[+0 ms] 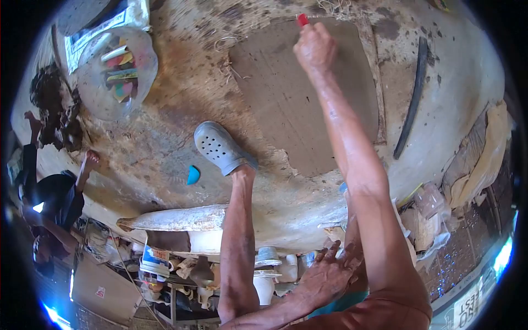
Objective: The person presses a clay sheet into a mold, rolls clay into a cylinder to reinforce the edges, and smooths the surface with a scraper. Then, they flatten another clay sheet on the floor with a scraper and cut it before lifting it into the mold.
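Observation:
A flat grey-brown clay slab (291, 99) lies on the stained floor, its lower edge ragged. My right hand (317, 50) reaches over its top edge, fingers closed around a small red tool (302, 20); most of that tool is hidden in the fist. Thin clay trimmings (234, 69) lie along the slab's left side, and a narrow clay strip (374, 71) runs down its right. Below my outstretched right arm, my left hand (328, 276) rests across my bent leg, fingers spread, holding nothing.
My foot wears a grey clog (220, 146) beside the slab, near a teal curved piece (193, 175). A clear plastic dish (91, 82) holds coloured tools. At right lies a dark bar (412, 99). Pots (202, 272) stand behind a pale log-like form (176, 220). Another person (52, 198) sits at left.

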Demonstrator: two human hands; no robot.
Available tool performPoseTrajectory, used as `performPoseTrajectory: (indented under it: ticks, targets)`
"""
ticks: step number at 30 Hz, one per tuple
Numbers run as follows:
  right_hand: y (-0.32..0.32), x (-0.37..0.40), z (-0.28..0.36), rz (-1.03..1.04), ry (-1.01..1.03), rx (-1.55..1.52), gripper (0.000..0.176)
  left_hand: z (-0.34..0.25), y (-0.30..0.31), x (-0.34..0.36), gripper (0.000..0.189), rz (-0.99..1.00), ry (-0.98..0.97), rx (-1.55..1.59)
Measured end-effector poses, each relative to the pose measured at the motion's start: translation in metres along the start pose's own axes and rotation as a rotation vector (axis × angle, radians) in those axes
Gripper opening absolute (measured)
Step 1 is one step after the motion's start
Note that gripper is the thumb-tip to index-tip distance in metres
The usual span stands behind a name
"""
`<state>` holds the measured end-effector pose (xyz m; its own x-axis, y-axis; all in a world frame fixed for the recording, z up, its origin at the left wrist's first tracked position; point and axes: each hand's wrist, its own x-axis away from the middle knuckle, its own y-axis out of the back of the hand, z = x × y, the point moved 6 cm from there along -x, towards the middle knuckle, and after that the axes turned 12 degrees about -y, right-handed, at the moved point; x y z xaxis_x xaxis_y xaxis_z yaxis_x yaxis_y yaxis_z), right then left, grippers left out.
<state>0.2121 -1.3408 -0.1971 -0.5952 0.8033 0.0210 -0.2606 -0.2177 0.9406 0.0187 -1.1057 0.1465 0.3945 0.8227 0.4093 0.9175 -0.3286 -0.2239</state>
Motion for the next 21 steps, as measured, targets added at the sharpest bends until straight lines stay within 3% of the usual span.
performPoseTrajectory:
  ticks: [5, 7, 9, 11, 13, 14, 16, 17, 19, 21]
  targets:
    - [-0.042, 0.064, 0.11, 0.092, 0.261, 0.021, 0.012, 0.011, -0.016, -0.002, 0.049, -0.017, -0.034, -0.033]
    - [-0.033, 0.067, 0.132, 0.098, 0.326, -0.049, 0.013, 0.021, -0.028, -0.007, 0.048, -0.09, 0.029, 0.154]
    - [-0.043, 0.061, 0.13, 0.449, 0.301, -0.062, 0.014, 0.013, -0.012, -0.001, 0.048, -0.053, 0.021, 0.07]
    - [-0.034, 0.041, 0.111, 0.384, 0.258, -0.09, 0.013, 0.015, -0.001, -0.001, 0.048, -0.034, 0.018, -0.019]
    - [-0.013, 0.031, 0.092, 0.16, 0.294, 0.009, 0.012, 0.014, -0.012, 0.001, 0.048, -0.204, 0.021, 0.018]
    - [-0.02, 0.043, 0.089, 0.183, 0.291, 0.016, 0.012, 0.013, -0.016, 0.002, 0.048, -0.255, 0.0, 0.052]
    - [-0.027, 0.067, 0.104, 0.105, 0.559, -0.048, 0.012, 0.013, -0.022, 0.0, 0.048, -0.251, -0.005, 0.07]
    - [-0.029, 0.078, 0.1, 0.121, 0.557, -0.043, 0.012, 0.011, -0.027, 0.001, 0.048, -0.237, -0.011, 0.077]
    - [-0.038, 0.103, 0.101, 0.383, 0.695, -0.067, 0.011, 0.016, -0.027, 0.002, 0.047, -0.258, -0.01, 0.091]
    - [-0.03, 0.134, 0.085, 0.429, 0.766, -0.043, 0.009, 0.014, -0.023, 0.005, 0.047, -0.266, -0.007, 0.13]
